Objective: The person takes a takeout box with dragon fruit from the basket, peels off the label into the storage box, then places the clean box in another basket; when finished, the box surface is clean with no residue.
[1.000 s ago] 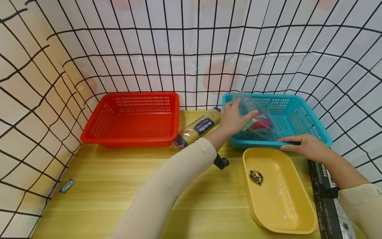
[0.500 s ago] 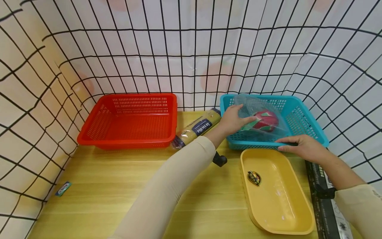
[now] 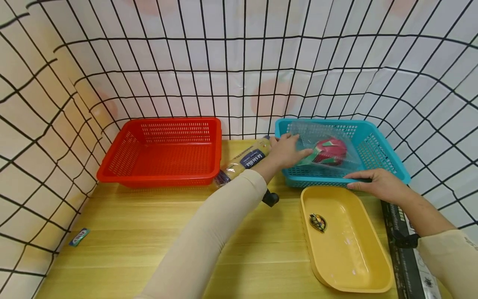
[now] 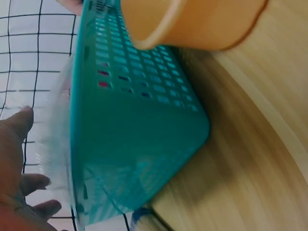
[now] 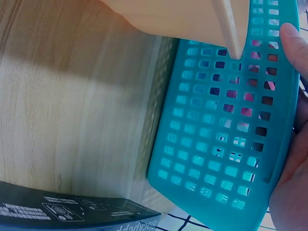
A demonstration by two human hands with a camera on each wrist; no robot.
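Note:
A blue basket (image 3: 384, 145) stands at the back right of the table. Inside it lies a clear plastic bag (image 3: 306, 131) around a pink and green thing (image 3: 332, 151) that looks like a dragon fruit. My left hand (image 3: 286, 153) hovers at the basket's left rim beside the bag, fingers spread and loose, holding nothing. At the front rim my right hand (image 3: 381, 185) grips the basket; in the right wrist view its thumb (image 5: 294, 48) lies outside the wall, with fingers showing through the holes. A yellow pasta packet (image 3: 248, 160) lies left of the basket, partly behind my left arm.
A red basket (image 3: 160, 181) stands at the back left. In front of the blue basket sits a yellow tray (image 3: 351, 241) with a round badge (image 3: 317, 223). A black box (image 3: 405, 265) lies under my right forearm, and a small packet (image 3: 79, 236) far left. Wire mesh surrounds the table.
My left hand has let go of the plastic bag and drawn back slightly to the left. The bag has settled lower in the blue basket. My right hand stays on the rim.

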